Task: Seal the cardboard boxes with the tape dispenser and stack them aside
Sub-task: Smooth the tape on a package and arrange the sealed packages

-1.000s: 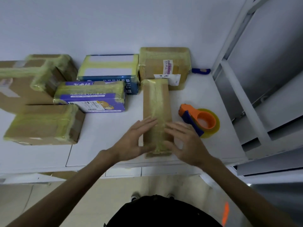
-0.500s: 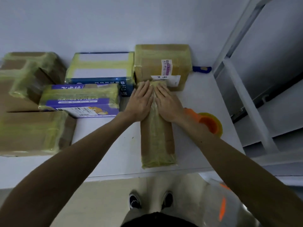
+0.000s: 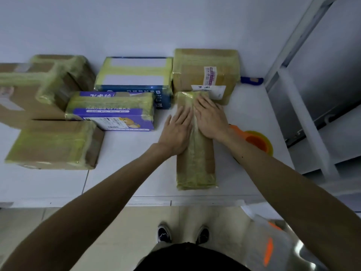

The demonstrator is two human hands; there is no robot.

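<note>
- The narrow box (image 3: 195, 163) lies lengthwise on the counter (image 3: 136, 178), its near end close to the front edge. A pull toward the body while smoothing could, I judge, drag it over the lip and onto the floor.
- Both hands are flat with fingers straight, holding nothing. The left hand (image 3: 177, 132) presses the left side of the box's top, and the right hand (image 3: 211, 118) presses further up on the right. Uneven pressure may crease the yellowish tape or trap air, leaving a weak seal.
- The tape dispenser (image 3: 256, 140) sits just right of the box, partly hidden by the right forearm. A careless sweep of that arm could knock it away or catch its blade, which I cannot see.
- Beyond the fingertips, the box's far end meets or nearly meets the labelled box (image 3: 205, 69) — a forward push might shove it or snag its label.
- To the left, the purple box (image 3: 111, 112) and blue box (image 3: 134, 75) lie close together — a long, narrow box stacked on them could tilt.
</note>
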